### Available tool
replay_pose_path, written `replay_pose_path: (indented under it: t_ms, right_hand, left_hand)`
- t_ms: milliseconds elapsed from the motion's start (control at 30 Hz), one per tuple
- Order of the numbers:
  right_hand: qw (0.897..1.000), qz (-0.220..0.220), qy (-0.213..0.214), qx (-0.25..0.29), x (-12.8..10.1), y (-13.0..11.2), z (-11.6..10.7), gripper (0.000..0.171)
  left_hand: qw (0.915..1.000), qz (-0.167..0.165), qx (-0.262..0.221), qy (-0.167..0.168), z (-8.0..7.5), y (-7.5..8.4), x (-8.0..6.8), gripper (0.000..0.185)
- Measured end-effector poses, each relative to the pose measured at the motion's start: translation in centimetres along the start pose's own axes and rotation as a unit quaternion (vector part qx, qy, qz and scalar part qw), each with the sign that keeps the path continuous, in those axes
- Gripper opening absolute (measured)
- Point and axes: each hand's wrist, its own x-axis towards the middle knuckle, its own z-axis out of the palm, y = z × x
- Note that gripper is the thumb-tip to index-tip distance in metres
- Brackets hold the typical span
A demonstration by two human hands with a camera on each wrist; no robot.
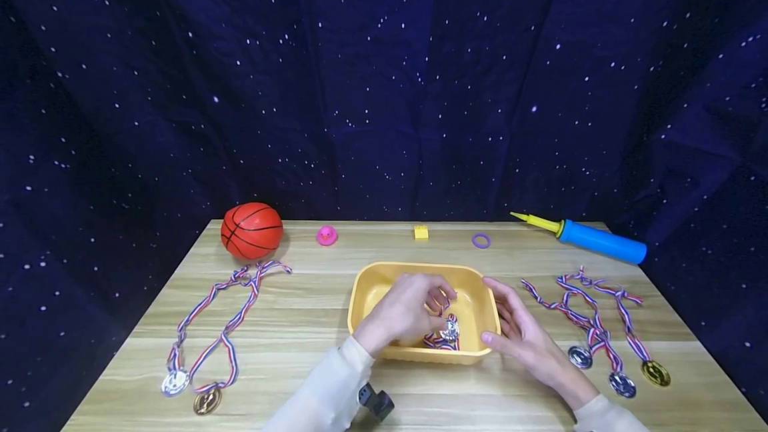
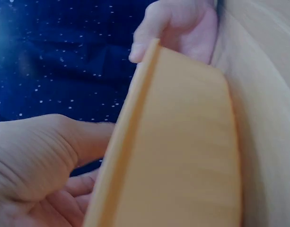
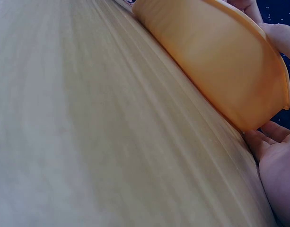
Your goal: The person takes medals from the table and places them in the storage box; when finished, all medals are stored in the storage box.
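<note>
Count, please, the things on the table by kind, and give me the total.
Medals: 6, two at the left, three at the right, one in the tray
Yellow tray: 1
Basketball: 1
Pink duck: 1
Yellow brick: 1
Purple ring: 1
Blue pump: 1
Total: 12

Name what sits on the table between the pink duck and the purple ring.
A small yellow block sits between the pink duck and the purple ring; the head view shows it.
</note>
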Motion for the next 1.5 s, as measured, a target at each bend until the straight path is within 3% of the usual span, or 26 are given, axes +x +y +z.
replay_pose_path:
  t_ms: [133, 367, 600, 767, 1033, 1333, 1500]
  right_hand:
    - [1.000, -0.001, -0.001, 0.000, -0.1, 0.1, -0.1, 0.087]
    - [1.000, 0.000, -0.003, 0.003, 0.0, 0.2, 0.0, 0.087]
    - [1.000, 0.000, 0.000, 0.005, 0.0, 0.3, 0.0, 0.087]
    - [1.000, -0.003, -0.003, 0.008, 0.0, 0.3, 0.0, 0.086]
    - [1.000, -0.008, 0.000, 0.005, -0.1, 0.2, -0.1, 0.086]
    - [1.000, -0.004, -0.003, 0.007, -0.1, 0.2, -0.2, 0.086]
    - [1.000, -0.003, -0.001, 0.007, -0.1, 0.3, -0.2, 0.088]
  left_hand:
    - [0.9986, 0.043, 0.001, 0.030, -1.1, 0.0, 0.1, 0.041]
    - [0.9919, 0.074, -0.032, 0.098, -3.3, 0.2, -0.6, 0.063]
    - [0.9830, 0.108, -0.025, 0.146, -6.6, -0.2, -2.1, 0.085]
    - [0.9733, 0.134, -0.020, 0.186, -10.0, -0.8, -4.3, 0.090]
    - [0.9616, 0.130, 0.002, 0.242, -14.4, -1.9, -8.9, 0.096]
    - [0.9582, 0.131, -0.048, 0.250, -15.8, -4.4, -12.9, 0.102]
    - [0.9394, 0.191, -0.115, 0.260, -15.6, -6.4, -14.8, 0.095]
